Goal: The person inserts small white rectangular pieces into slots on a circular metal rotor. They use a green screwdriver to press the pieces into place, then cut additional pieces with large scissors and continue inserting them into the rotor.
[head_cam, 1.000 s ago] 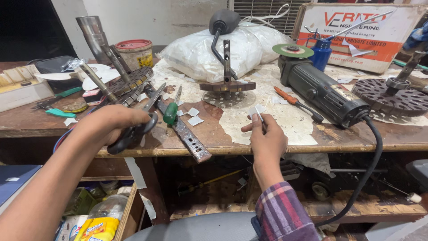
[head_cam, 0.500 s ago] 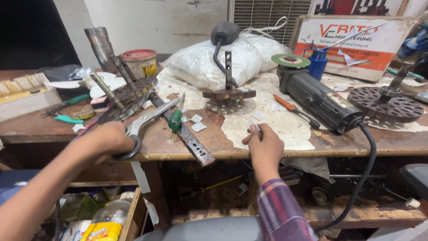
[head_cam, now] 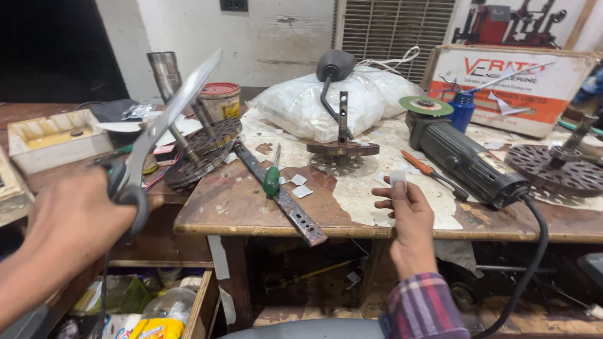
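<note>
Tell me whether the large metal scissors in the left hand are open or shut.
Shut, as far as shows: the large metal scissors in the left hand appear as one blade, raised, tip up.

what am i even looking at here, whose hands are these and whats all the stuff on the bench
This is one picture from a camera worn on a person's head, looking down at their own two bare hands. The left hand holds a pair of large metal scissors, raised with the blades pointing up. The right hand pinches a small white piece between its fingertips. On the worn wooden workbench lie an angle grinder, a green-handled screwdriver, a perforated metal bar and more small white squares.
</note>
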